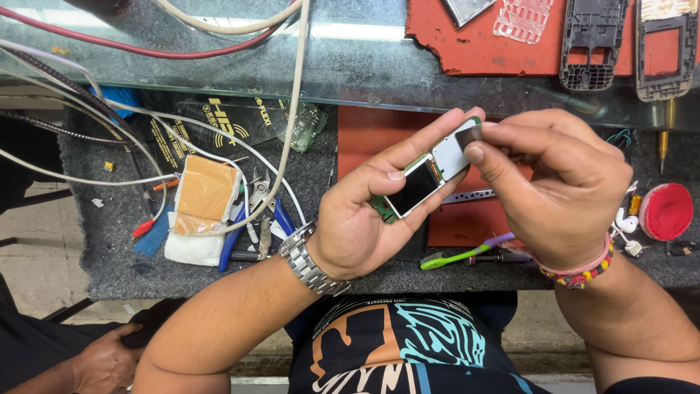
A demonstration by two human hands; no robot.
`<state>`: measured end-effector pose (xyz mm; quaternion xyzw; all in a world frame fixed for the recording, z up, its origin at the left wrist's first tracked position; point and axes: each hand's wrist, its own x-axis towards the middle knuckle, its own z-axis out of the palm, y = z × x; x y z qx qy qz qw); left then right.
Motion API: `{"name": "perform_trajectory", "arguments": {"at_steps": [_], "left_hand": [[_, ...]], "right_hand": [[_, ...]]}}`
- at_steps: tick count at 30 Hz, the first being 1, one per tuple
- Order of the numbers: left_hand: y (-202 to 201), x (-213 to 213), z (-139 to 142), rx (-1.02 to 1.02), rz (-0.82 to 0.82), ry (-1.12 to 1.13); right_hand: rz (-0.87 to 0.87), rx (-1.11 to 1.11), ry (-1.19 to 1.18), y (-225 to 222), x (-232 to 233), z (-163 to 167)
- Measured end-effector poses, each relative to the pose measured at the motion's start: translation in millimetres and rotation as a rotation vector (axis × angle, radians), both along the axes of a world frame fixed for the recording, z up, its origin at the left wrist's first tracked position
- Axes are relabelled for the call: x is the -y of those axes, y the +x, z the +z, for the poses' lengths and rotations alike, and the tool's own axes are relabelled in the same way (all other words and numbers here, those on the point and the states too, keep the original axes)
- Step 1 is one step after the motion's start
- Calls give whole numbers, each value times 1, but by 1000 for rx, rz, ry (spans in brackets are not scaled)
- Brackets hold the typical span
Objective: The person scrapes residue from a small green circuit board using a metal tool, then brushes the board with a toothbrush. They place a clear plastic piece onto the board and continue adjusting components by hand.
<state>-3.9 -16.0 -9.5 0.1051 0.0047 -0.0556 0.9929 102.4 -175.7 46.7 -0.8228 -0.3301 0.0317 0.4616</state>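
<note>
My left hand [364, 211] holds a small phone circuit board [430, 174] with a dark screen and a silver metal shield, cradled between thumb and fingers above the red mat [375, 135]. My right hand [558, 186] pinches the board's upper end at the shield, thumb and forefinger closed on a small dark piece there. A metal watch is on my left wrist and a beaded band on my right wrist.
Pliers and cutters [255, 219] lie beside a taped white block [200, 208] under white cables [288, 109]. A green toothbrush [459, 255] lies by the mat. Phone frames [592, 44] sit on the glass shelf. A red round tin [666, 211] stands right. Another person's hand [109, 361] is bottom left.
</note>
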Motion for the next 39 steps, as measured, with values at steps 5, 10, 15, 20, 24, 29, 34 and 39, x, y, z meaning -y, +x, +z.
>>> {"name": "perform_trajectory", "arguments": {"at_steps": [5,10,15,20,24,29,34,39], "left_hand": [[1,0,0,-5,2,-16],[0,0,1,-17,-10,5],[0,0,0,-11,-12,10],[0,0,-1,-13,-13,5],[1,0,-1,-6,-12,15],[1,0,-1,-3,-8,6],[2,-1,-1,-17,-10,-2],[2,-1,-1,-3,-8,-6]], "right_hand": [[11,32,-9,0,1,-1],[54,39,21,0,2,-1],[50,72,6,1,3,-1],[15,66,-18,1,4,-1],[6,48,-31,1,5,-1],[59,99,0,1,4,-1],[-19,25,0,1,4,-1],[77,136,-15,1,3,0]]}}
